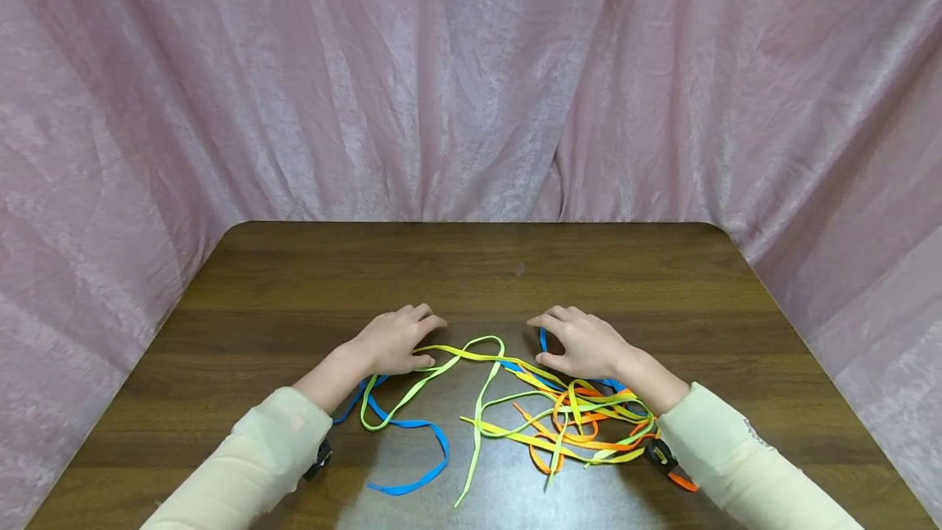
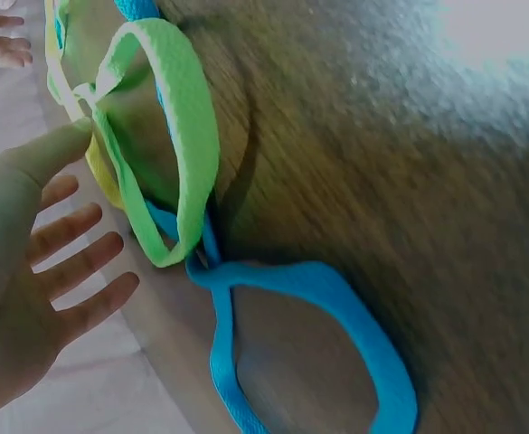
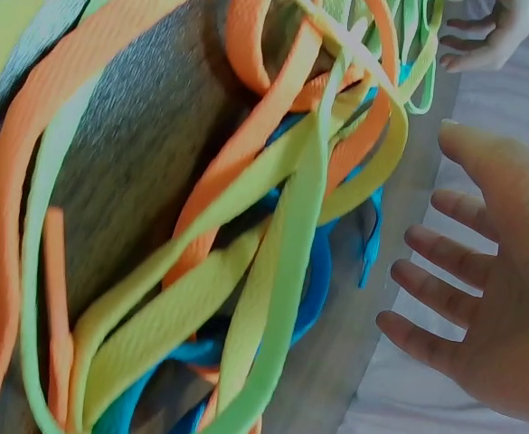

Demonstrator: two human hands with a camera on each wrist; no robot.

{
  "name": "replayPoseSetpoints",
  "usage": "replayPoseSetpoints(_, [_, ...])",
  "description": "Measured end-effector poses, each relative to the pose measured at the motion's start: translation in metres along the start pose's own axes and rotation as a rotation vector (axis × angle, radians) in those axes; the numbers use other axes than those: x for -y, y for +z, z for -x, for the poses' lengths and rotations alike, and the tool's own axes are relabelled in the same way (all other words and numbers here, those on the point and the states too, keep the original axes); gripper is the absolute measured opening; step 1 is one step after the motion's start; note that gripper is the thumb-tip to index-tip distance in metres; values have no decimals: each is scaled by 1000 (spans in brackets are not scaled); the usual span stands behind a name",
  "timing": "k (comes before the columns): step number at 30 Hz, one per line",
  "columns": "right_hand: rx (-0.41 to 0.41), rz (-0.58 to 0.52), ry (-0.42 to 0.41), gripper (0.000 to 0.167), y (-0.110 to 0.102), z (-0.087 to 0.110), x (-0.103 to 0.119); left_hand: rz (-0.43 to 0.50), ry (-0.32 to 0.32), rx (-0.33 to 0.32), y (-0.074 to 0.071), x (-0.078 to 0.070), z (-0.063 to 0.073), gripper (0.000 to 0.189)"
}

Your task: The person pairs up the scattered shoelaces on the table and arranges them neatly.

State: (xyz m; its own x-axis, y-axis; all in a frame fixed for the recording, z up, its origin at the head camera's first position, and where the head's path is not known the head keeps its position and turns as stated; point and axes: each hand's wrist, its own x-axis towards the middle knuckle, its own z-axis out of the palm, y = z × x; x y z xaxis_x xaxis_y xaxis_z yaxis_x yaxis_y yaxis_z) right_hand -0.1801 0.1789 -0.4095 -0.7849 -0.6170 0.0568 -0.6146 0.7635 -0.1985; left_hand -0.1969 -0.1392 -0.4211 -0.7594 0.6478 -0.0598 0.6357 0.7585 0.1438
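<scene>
Several flat shoelaces lie loosely tangled on the table. My left hand (image 1: 397,342), fingers relaxed and spread, hovers over the left end of the tangle and holds nothing. Below it are a green shoelace (image 2: 196,136) in a loop and a blue shoelace (image 1: 445,444) curving toward the front. A yellow shoelace (image 1: 478,357) runs from beside that hand to the right-hand heap. Over the heap's far side, my right hand (image 1: 585,343) is likewise loosely spread with nothing in it. Orange shoelace (image 3: 6,226) strands cross green, yellow and blue ones there. A blue tip (image 1: 543,339) pokes out by the right fingers.
The brown wooden table (image 1: 471,268) has rounded far corners. Pink curtains (image 1: 456,88) hang behind it and along both sides. A dark device (image 1: 661,455) shows beneath the right wrist, and another (image 1: 320,458) beneath the left.
</scene>
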Motion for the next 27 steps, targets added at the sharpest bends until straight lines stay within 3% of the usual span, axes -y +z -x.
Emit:
replayPoseSetpoints(6, [-7, 11, -52, 41, 6, -4, 6, -16, 25, 4, 2, -4, -3, 38])
replayPoseSetpoints(14, [-18, -27, -98, 33, 12, -9, 15, -9, 76, -44, 5, -6, -9, 12])
replayPoseSetpoints(27, [-86, -40, -130, 25, 22, -14, 24, 5, 126, -131, 2, -8, -5, 23])
